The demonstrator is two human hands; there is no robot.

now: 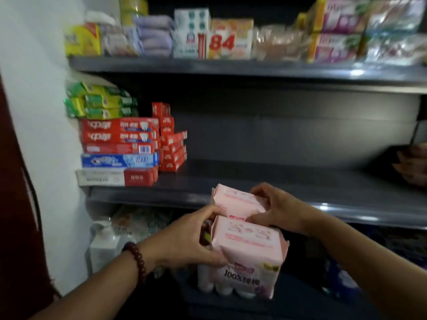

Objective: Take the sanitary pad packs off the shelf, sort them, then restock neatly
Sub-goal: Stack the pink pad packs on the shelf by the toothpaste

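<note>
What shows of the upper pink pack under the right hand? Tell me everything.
The upper pink pack is a soft packet in pale pink plastic wrap with blurred darker pink print and a folded end at its left. It lies tilted before the middle shelf, against the top of a second pink pack. The right hand grips its right side; the left hand touches its lower left edge.

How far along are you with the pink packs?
Done: the middle shelf beside the toothpaste boxes is bare, so the packs seem taken off. In hand: the left hand holds the lower pink pack, the right hand grips the upper pink pack, in front of the shelf. Still to do: putting them back neatly.
</note>
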